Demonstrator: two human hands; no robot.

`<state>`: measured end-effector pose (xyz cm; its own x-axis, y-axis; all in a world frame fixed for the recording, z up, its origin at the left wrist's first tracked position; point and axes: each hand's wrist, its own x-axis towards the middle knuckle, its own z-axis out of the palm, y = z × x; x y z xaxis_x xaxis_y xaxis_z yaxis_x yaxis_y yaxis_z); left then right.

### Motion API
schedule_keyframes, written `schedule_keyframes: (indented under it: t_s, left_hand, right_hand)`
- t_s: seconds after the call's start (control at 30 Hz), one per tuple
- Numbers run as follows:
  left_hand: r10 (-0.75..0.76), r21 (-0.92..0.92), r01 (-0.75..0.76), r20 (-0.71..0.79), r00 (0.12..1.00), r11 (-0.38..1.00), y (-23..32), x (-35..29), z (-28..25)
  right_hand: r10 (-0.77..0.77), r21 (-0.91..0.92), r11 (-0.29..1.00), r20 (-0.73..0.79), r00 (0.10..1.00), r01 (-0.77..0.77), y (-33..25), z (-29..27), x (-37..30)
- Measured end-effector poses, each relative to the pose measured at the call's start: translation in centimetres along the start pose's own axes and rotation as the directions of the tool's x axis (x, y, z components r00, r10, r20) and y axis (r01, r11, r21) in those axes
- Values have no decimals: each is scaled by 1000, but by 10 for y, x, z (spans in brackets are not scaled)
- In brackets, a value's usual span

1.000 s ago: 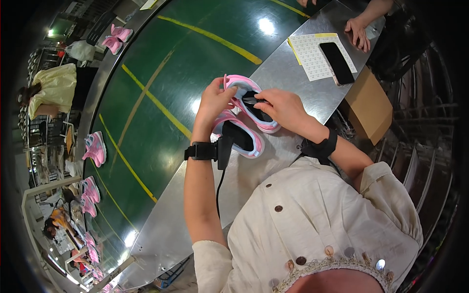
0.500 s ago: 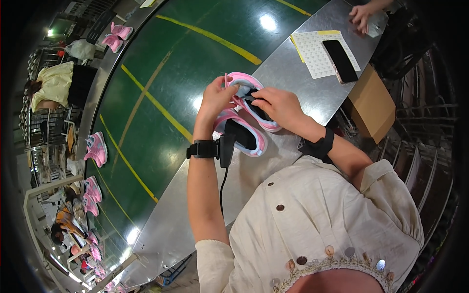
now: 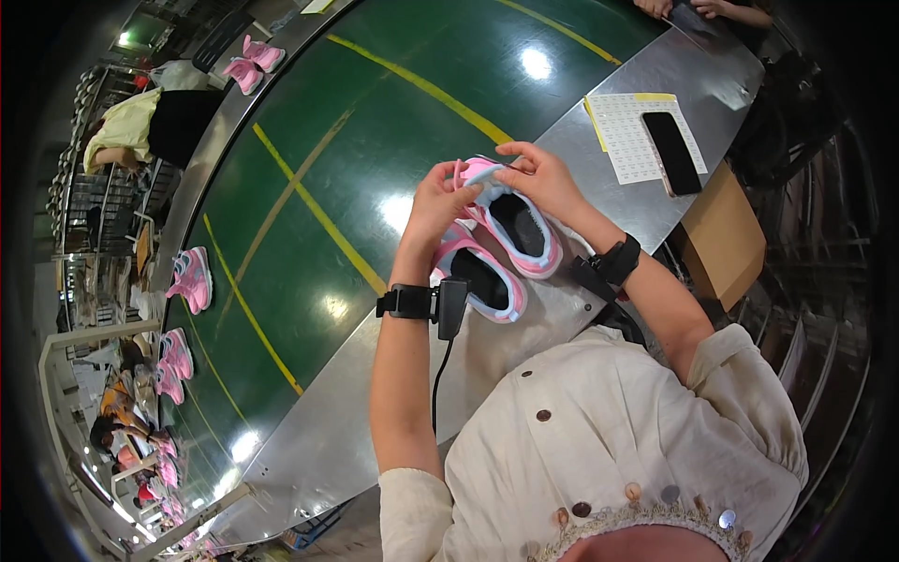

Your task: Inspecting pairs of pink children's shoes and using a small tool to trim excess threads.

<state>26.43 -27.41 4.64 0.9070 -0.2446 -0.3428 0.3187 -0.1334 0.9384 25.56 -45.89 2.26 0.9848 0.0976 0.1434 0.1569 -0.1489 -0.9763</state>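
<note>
Two pink sneakers with pale blue lining and black insoles sit side by side before me. The right sneaker [image 3: 552, 251] is the one I am handling, its opening facing up. At its tongue end, my left hand [image 3: 438, 208] is closed, thumb and fingers pinching the pink and pale blue edge. My right hand [image 3: 548, 187] grips the other side of that tongue between thumb and bent fingers. Against it rests the left sneaker [image 3: 510, 298], partly covered by my left hand and wrist strap. Each wrist wears a black strap with a small box.
A green conveyor belt [image 3: 375, 140] with yellow lines runs beyond the metal table edge [image 3: 318, 431]. To the right lie a printed sheet [image 3: 618, 140], a phone [image 3: 671, 153] and a cardboard box [image 3: 721, 234]. More pink sneakers [image 3: 191, 279] line the far side. Another person's hands [image 3: 707, 7] show at top right.
My right hand has come out of the right sneaker's opening and moved to its tongue. The insole now shows uncovered. My left hand stays at the tongue. The other person's hands moved up and left.
</note>
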Motion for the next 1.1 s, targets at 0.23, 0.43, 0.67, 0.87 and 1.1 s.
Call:
schedule_keyframes:
  t_s: [0.23, 0.43, 0.67, 0.87, 1.1]
  left_hand:
    - [-70, -147, 77, 53, 996, 986, -6, 6, 6]
    - [-51, -244, 61, 47, 998, 968, -7, 1, 10]
    - [49, -281, -40, 23, 999, 959, -10, -2, 16]
    - [55, -278, -42, 41, 998, 960, -13, -1, 16]
    - [87, -274, -70, 49, 995, 959, -12, 3, 17]
  right_hand:
    - [433, 422, 768, 211, 877, -481, 16, -6, 1]
    - [422, 592, 628, 288, 860, -506, 25, -7, 0]
    - [429, 600, 622, 276, 860, -503, 25, -9, -1]
    - [400, 619, 615, 289, 870, -489, 23, -10, 0]
    - [407, 632, 602, 283, 869, -488, 27, -11, 2]
